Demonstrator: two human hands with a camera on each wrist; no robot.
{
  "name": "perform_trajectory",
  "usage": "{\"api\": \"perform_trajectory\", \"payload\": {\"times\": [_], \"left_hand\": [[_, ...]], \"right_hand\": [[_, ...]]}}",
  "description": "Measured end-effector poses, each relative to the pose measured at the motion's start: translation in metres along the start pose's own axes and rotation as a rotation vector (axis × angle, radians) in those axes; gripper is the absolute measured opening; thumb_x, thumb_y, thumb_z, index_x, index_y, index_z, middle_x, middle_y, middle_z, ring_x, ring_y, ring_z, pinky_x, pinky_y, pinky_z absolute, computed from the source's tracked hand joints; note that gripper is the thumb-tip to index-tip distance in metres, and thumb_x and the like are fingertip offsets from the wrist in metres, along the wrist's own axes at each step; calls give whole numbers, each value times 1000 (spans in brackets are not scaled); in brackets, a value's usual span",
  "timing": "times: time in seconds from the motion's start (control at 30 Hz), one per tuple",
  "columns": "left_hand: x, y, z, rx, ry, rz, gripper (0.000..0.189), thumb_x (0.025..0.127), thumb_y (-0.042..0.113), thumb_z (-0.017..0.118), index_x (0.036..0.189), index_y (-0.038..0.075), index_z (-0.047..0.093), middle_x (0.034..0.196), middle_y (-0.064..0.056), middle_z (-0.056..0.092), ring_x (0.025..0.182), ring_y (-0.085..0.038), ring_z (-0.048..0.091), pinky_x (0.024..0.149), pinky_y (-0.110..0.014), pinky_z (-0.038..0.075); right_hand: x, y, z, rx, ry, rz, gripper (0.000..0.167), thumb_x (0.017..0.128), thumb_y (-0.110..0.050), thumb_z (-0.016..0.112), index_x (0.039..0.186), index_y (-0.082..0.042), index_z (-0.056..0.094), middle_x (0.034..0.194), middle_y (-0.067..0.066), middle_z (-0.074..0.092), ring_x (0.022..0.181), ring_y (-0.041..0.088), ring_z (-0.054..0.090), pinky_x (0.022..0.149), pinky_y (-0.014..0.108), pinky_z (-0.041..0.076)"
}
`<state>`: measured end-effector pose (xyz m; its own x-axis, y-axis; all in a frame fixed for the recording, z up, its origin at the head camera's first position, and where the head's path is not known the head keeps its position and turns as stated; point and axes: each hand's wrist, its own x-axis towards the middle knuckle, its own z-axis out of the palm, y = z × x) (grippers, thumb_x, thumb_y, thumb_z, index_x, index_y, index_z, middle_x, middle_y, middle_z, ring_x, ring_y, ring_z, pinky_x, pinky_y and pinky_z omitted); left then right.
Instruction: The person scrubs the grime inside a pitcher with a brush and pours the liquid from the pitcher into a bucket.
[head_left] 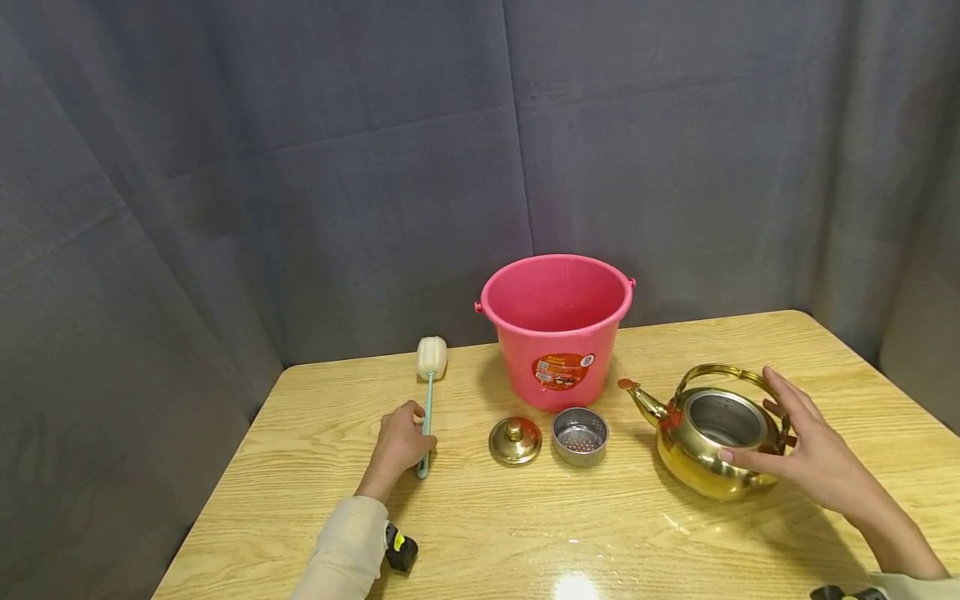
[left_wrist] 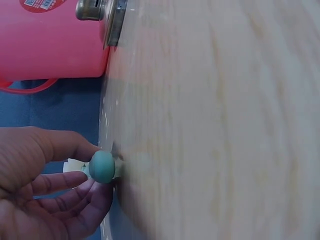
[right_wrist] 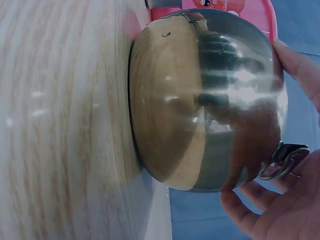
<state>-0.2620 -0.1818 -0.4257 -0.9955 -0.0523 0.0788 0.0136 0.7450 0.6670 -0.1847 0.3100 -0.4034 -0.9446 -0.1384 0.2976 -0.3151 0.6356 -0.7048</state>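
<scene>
In the head view, a sponge bottle brush (head_left: 431, 358) with a cream sponge head and pale green handle lies left of the bucket. My left hand (head_left: 399, 443) holds its handle between thumb and fingers; the left wrist view shows the handle's rounded end (left_wrist: 102, 167) there. At the right stands a gold kettle (head_left: 705, 467), lidless, its spout toward the bucket. My right hand (head_left: 825, 458) spreads around the kettle's handle side, thumb at the rim of the opening and fingers beside the arched handle. The right wrist view shows fingertips right at the shiny body (right_wrist: 210, 110).
A pink bucket (head_left: 555, 358) with a red label stands at the back of the wooden table (head_left: 480, 533). In front of it are a gold lid (head_left: 514, 442) with a knob and a small perforated metal strainer (head_left: 580, 437). Grey curtain (head_left: 375, 167) hangs behind the table.
</scene>
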Motion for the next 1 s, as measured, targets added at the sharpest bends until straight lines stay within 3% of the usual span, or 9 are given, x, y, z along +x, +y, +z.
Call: {"api": "perform_trajectory", "payload": {"times": [0.17,0.37,0.5,0.57,0.67,0.73,0.8,1.0], "left_hand": [[1,0,-4,-5,1,-3,37,78,-1,72,111,-8,58,83,-11,61,74,-25,59,56,-32,51],[1,-2,-9,-17,1,-13,38,79,0,71,114,-8,57,83,-10,62,90,-31,50,60,-34,49],[1,-3,-10,-22,2,-11,39,79,0,71,114,-9,57,84,-12,61,80,-28,56,57,-33,50],[1,-3,-10,-33,3,-11,39,79,-1,70,115,-9,56,84,-13,60,71,-25,58,54,-32,50],[2,-3,-10,-59,10,-8,39,80,-1,69,116,-10,56,83,-14,59,64,-22,59,52,-31,50],[3,-2,-11,-78,17,-6,39,81,-1,68,117,-10,55,83,-14,58,61,-20,59,51,-30,49],[3,-2,-11,-90,22,-2,38,83,-1,67,117,-10,55,83,-15,58,59,-20,61,51,-30,49],[5,1,-11,-124,7,-14,36,89,1,60,121,-12,52,86,-17,56,59,-23,64,51,-30,51]], "right_hand": [[-1,0,-1,-5,2,1,116,76,-23,84,157,-21,1,158,19,8,126,54,33,74,3,31],[-2,0,-1,-17,6,4,117,76,-24,84,157,-20,0,157,20,9,126,54,34,73,4,31],[-2,-1,-2,-22,7,6,117,75,-23,85,157,-19,1,157,22,10,125,53,35,73,5,32],[-2,-2,-2,-27,6,8,117,75,-24,85,157,-19,0,157,22,11,125,52,35,78,11,37],[-1,-3,-1,-35,5,13,119,75,-25,84,156,-19,-1,157,22,10,126,53,34,90,39,43],[-1,-5,0,-40,8,19,119,75,-26,85,156,-20,-2,157,21,10,126,52,34,89,59,39],[-1,-5,0,-28,8,16,120,74,-25,85,156,-20,-3,157,22,9,126,54,33,87,69,32],[-1,-5,0,-8,12,14,120,73,-22,85,156,-17,-2,156,25,11,125,56,30,89,72,28]]}}
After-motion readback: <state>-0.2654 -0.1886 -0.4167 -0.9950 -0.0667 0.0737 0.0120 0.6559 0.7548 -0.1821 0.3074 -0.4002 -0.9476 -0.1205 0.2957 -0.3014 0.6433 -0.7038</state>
